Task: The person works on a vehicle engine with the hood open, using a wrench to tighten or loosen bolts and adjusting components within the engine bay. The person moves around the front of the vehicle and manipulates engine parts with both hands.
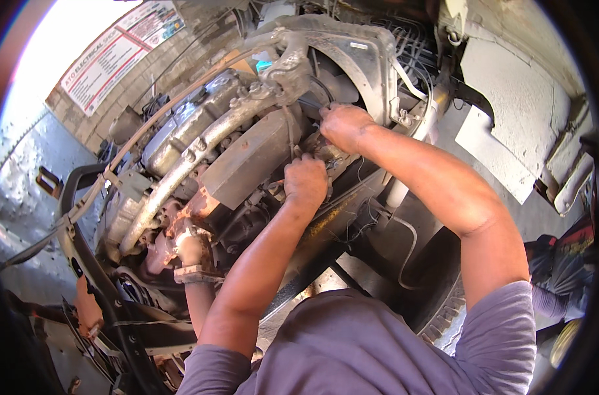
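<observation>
Both my arms reach over the side of a large, dirty engine (247,158). My left hand (306,179) is closed in a fist beside the lower end of a flat grey metal cover (247,157). Its fingers face away from me, so what they hold is hidden. Farther forward and to the right, my right hand (345,128) is also closed, with the fingers curled down near the fan shroud (365,62). Whatever is in them cannot be made out. Between the two hands sits a brownish metal part (329,153), partly covered by them.
A long silvery pipe (187,158) curves along the engine top. Rusty exhaust piping (189,249) stands left of my left forearm. Loose thin wires (360,227) hang by the frame rail (325,224). At the right are a tire (444,309) and white body panels (503,92).
</observation>
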